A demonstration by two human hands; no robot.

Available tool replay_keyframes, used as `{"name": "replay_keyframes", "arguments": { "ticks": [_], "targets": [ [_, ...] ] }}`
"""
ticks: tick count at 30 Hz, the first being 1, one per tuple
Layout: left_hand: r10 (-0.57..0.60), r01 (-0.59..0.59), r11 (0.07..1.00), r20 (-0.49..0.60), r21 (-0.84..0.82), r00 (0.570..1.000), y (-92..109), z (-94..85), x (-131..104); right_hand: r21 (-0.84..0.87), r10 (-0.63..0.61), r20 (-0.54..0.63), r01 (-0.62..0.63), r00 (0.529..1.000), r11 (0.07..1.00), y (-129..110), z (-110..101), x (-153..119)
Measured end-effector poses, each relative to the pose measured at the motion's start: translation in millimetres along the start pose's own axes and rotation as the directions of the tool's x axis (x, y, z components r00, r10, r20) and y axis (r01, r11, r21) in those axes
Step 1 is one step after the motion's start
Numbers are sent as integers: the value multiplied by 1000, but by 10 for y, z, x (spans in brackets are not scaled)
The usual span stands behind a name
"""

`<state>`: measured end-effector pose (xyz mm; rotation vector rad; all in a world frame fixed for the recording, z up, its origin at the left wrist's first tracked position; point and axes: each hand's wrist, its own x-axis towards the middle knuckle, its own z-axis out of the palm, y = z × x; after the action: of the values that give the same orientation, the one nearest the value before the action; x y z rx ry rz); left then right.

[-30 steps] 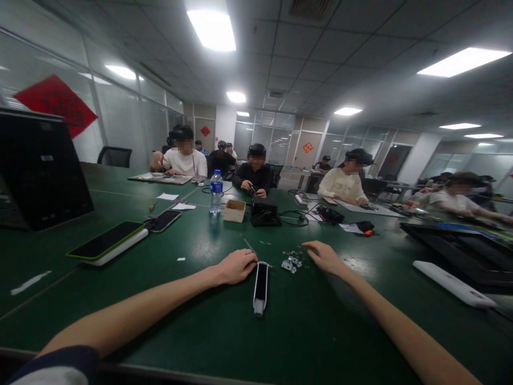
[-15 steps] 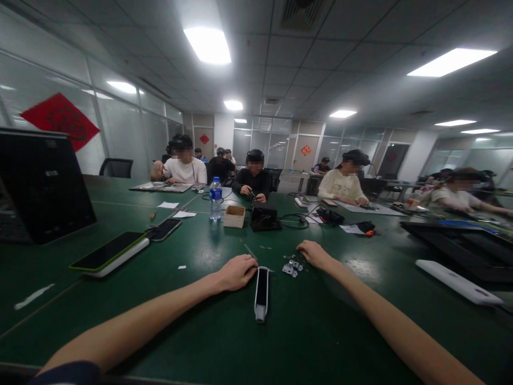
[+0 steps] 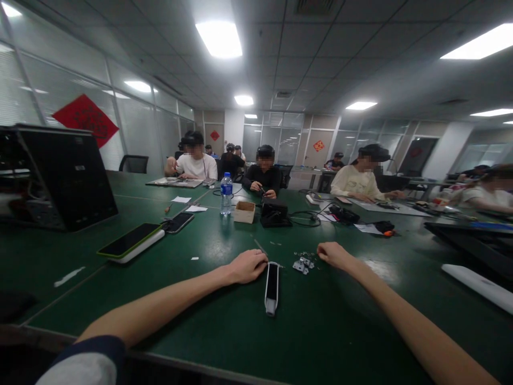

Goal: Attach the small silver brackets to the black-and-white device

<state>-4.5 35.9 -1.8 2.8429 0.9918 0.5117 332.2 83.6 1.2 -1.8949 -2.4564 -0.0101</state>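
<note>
Green tabletop (image 3: 320,342), near edge (image 3: 180,362) at seven o'clock; left grip (image 3: 249,266) curled, right grip (image 3: 335,256) bent at its three o'clock, spread or pinching, cannot tell; slim black-and-white device (image 3: 272,289) between, top end beside left grip, bare room from four to six o'clock; metal brackets (image 3: 303,265) at device's two o'clock; tiny pieces (image 3: 303,254) at brackets' twelve, close to right grip

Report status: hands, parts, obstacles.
Left hand at far end of slim device, contact unclear. Right hand beside small metal parts, grip unclear. Bottle and box stand farther back.

left hand (image 3: 249,266) beside white-edged device (image 3: 272,287) | right hand (image 3: 333,255) near metal parts (image 3: 303,265) | 1 bottle (image 3: 226,197)
</note>
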Motion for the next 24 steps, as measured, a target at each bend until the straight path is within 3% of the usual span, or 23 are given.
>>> {"name": "replay_keyframes", "arguments": {
  "ticks": [13,24],
  "targets": [
    [17,-17,1000,-18,13,1000,-19,36,5,-24,72,-61,-73,996,997,-74,44,-69],
    [-4,4,1000,-4,6,1000,15,2,-5,-3,21,-137,-21,990,1000,-19,132,-108]
  ]
}}
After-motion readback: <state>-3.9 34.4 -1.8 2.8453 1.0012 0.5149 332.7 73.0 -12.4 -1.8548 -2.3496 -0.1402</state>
